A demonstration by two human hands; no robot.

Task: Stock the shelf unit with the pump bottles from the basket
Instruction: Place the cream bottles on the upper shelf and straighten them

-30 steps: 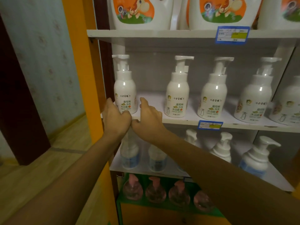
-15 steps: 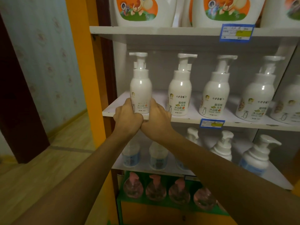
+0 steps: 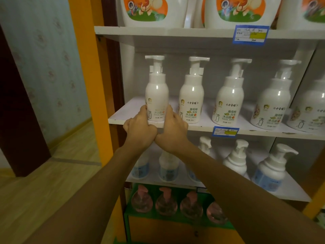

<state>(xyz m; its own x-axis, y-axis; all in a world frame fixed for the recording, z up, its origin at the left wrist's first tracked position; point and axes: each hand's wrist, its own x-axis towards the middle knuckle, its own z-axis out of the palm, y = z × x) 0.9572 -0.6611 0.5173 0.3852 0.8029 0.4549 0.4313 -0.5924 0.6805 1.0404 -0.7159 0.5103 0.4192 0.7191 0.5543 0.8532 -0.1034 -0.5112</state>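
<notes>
Left hand (image 3: 140, 131) and right hand (image 3: 173, 128) touch each other, cupping the base of a white pump bottle (image 3: 156, 95), upright at the middle shelf's (image 3: 123, 118) front-left edge. Four matching bottles (image 3: 191, 97) line up to its right.

This is a shop. A white shelf unit (image 3: 193, 128) carries rows of identical pump bottles (image 3: 191, 95) facing outward, with blue and yellow price tags (image 3: 250, 34) clipped to the shelf edges. Large printed jugs (image 3: 151, 11) stand above, and pink bottles (image 3: 166, 203) line up lower down.
</notes>
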